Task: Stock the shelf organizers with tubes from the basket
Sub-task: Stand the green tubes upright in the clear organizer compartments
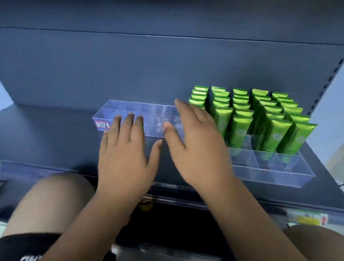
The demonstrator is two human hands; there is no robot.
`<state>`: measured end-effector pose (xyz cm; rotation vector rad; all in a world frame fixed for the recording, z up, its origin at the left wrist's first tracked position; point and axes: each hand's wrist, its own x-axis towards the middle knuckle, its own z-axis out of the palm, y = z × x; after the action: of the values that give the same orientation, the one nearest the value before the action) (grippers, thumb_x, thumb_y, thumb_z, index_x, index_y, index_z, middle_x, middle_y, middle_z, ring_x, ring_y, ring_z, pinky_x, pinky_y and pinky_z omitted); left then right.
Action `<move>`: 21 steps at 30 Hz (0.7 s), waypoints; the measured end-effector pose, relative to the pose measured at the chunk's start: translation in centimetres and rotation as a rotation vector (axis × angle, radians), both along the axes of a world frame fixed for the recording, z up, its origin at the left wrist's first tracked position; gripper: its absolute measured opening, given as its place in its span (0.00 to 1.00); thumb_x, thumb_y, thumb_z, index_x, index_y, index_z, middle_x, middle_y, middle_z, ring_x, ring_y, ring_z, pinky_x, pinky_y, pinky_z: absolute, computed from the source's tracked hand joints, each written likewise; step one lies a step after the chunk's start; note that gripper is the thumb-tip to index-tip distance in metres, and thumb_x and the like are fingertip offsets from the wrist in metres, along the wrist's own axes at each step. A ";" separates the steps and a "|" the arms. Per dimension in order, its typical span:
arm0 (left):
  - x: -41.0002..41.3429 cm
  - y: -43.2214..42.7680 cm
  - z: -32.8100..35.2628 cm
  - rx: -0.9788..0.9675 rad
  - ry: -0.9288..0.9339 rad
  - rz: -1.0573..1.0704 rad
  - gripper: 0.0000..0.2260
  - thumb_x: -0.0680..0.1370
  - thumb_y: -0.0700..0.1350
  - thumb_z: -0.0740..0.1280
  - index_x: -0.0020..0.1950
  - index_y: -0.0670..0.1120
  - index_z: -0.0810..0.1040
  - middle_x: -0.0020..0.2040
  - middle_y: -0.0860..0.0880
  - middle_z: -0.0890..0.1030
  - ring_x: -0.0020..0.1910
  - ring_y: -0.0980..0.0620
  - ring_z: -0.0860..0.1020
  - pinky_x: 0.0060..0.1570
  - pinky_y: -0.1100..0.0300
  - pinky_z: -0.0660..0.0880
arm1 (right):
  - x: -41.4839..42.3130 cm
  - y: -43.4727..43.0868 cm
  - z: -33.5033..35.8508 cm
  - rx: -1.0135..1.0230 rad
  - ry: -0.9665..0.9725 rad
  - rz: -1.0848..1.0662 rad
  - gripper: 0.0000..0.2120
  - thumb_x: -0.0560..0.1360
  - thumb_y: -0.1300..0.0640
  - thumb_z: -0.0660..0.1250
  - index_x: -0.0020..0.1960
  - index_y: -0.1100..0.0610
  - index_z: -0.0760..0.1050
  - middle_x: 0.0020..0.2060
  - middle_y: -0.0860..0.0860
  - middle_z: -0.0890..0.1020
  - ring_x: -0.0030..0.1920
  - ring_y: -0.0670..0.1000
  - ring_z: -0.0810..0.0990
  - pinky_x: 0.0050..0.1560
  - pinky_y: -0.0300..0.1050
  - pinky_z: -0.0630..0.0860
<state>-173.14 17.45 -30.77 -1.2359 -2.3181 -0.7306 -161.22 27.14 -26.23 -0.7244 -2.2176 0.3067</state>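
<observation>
At centre frame, both hands lie spread over an empty clear organizer (146, 115) on the dark shelf (55, 136).
Straight fingers of the left hand (126, 159) reach its front wall and grip nothing; the right hand (197, 149) is splayed across its right end, also holding nothing. Right of centre, green tubes (256, 120) stand upright in rows, filling the rear compartments of a second organizer (270, 177).

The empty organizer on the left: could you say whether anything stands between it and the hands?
Nothing visible does: the left hand lies at the front wall of the empty organizer, the right hand over its right end.
</observation>
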 end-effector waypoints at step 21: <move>-15.0 -44.6 -15.5 -0.108 -0.464 0.989 0.33 0.84 0.64 0.52 0.81 0.42 0.57 0.82 0.43 0.60 0.82 0.44 0.54 0.81 0.48 0.51 | -29.6 -35.0 -16.3 -0.251 -0.713 0.818 0.16 0.80 0.47 0.61 0.63 0.54 0.72 0.61 0.56 0.78 0.60 0.63 0.77 0.56 0.57 0.77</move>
<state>-188.16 -27.18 -46.28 0.1777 -2.9007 -0.5410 -190.77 -7.90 -42.50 0.0325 -3.1289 0.8397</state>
